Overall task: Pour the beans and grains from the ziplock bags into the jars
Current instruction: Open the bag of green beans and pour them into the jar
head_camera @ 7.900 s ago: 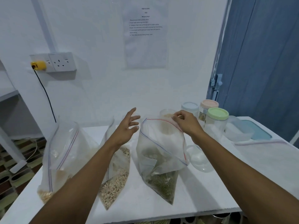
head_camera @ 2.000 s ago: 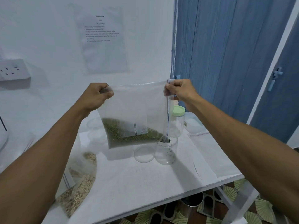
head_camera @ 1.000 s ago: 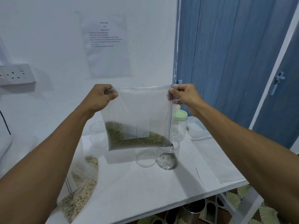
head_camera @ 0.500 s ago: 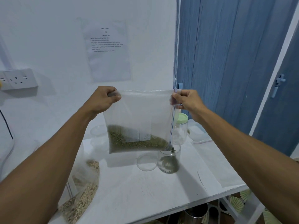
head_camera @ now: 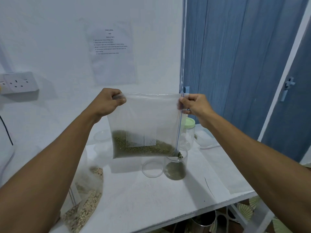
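Note:
A clear ziplock bag point(head_camera: 148, 118) with green beans along its lower edge hangs sideways above the white table point(head_camera: 151, 195). My left hand point(head_camera: 107, 102) grips its upper left corner; my right hand point(head_camera: 193, 105) pinches the upper right corner at the zip strip. Beans spill from the bag's lower right corner into an open clear jar point(head_camera: 175, 167), whose bottom holds a layer of green beans. A clear lid point(head_camera: 152, 169) lies just left of the jar.
A green-lidded jar point(head_camera: 188, 133) stands behind the bag. A bag of pale grains point(head_camera: 85, 200) lies at the table's left front. Another clear jar point(head_camera: 102, 138) is behind left. The table's front edge is near; a blue door stands right.
The layer of green beans in the open jar has grown while both hands keep the bag sideways over it. The bag sits slightly lower in view than before.

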The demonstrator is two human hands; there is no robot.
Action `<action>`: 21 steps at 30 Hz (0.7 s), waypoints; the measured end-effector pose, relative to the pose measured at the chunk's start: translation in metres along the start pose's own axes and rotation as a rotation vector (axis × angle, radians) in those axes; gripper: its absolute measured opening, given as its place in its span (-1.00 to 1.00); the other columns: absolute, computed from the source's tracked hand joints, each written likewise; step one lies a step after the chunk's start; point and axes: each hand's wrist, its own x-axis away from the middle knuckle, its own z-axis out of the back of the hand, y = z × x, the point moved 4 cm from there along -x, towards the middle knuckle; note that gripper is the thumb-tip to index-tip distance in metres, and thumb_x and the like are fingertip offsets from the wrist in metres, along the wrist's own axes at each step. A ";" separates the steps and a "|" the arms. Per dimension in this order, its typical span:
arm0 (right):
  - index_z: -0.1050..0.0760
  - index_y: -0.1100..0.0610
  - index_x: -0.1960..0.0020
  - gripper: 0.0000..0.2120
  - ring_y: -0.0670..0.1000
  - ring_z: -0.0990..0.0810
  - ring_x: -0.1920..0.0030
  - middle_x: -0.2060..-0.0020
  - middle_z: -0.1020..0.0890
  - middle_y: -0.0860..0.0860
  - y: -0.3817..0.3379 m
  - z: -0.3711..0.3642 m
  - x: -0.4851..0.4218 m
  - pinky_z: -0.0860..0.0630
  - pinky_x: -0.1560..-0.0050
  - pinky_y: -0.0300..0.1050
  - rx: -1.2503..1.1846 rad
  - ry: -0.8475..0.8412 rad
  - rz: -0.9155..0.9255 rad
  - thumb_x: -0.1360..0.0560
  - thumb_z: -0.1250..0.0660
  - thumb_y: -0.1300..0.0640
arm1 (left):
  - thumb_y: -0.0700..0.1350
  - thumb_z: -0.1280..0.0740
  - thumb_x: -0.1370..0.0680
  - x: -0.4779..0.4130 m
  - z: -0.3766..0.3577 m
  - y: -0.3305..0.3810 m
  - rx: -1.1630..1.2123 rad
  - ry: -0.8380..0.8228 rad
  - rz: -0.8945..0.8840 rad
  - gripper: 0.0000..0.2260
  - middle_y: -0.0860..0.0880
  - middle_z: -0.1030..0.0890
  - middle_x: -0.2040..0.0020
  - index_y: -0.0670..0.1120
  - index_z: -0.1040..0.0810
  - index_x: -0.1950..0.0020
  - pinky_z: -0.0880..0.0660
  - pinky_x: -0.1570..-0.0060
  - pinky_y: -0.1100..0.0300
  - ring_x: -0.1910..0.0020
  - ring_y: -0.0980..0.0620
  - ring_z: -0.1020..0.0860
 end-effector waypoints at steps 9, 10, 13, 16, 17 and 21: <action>-0.63 0.28 -0.05 -0.82 -0.06 -0.69 0.20 0.16 -0.72 0.07 -0.002 -0.002 0.003 -0.65 0.06 -0.12 0.006 0.000 0.001 -0.59 -0.34 0.17 | -0.23 -0.36 -0.58 0.003 0.002 0.001 0.008 0.001 0.013 -0.63 0.02 -0.22 0.34 -0.09 -0.26 0.33 -0.18 0.28 0.13 0.33 0.04 -0.20; -0.63 0.28 -0.05 -0.81 -0.06 -0.69 0.20 0.16 -0.72 0.08 -0.002 -0.002 0.002 -0.65 0.06 -0.12 0.004 0.000 0.000 -0.59 -0.34 0.17 | -0.23 -0.36 -0.58 0.004 0.002 0.001 0.007 0.002 0.015 -0.63 0.02 -0.23 0.34 -0.09 -0.26 0.33 -0.18 0.28 0.13 0.33 0.04 -0.20; -0.63 0.28 -0.04 -0.82 -0.04 -0.69 0.19 0.15 -0.72 0.08 -0.002 -0.002 0.002 -0.64 0.06 -0.10 0.001 -0.002 -0.003 -0.59 -0.34 0.17 | -0.23 -0.36 -0.58 0.003 0.002 0.002 0.000 0.006 0.017 -0.68 0.02 -0.25 0.34 -0.20 -0.32 0.31 -0.20 0.28 0.14 0.34 0.06 -0.22; -0.63 0.28 -0.05 -0.82 -0.04 -0.69 0.19 0.15 -0.72 0.09 -0.002 0.000 0.002 -0.63 0.08 -0.12 -0.002 -0.001 -0.002 -0.59 -0.34 0.16 | -0.22 -0.36 -0.58 0.002 0.004 0.006 -0.008 0.012 0.001 -0.69 0.01 -0.25 0.33 -0.30 -0.33 0.26 -0.20 0.28 0.14 0.33 0.05 -0.22; -0.63 0.27 -0.05 -0.82 -0.04 -0.70 0.19 0.15 -0.72 0.09 -0.003 0.000 0.003 -0.63 0.09 -0.13 -0.002 -0.001 0.000 -0.59 -0.34 0.16 | -0.22 -0.36 -0.58 0.002 0.004 0.007 -0.014 0.013 -0.003 -0.70 0.01 -0.25 0.33 -0.29 -0.34 0.26 -0.21 0.28 0.15 0.33 0.05 -0.22; -0.64 0.23 -0.01 -0.85 -0.02 -0.70 0.17 0.14 -0.71 0.08 -0.004 0.001 0.003 -0.62 0.10 -0.13 -0.008 -0.003 0.005 -0.60 -0.34 0.16 | -0.22 -0.36 -0.58 0.001 0.006 0.012 -0.027 0.014 -0.017 -0.72 0.01 -0.25 0.33 -0.25 -0.36 0.26 -0.22 0.28 0.15 0.34 0.05 -0.22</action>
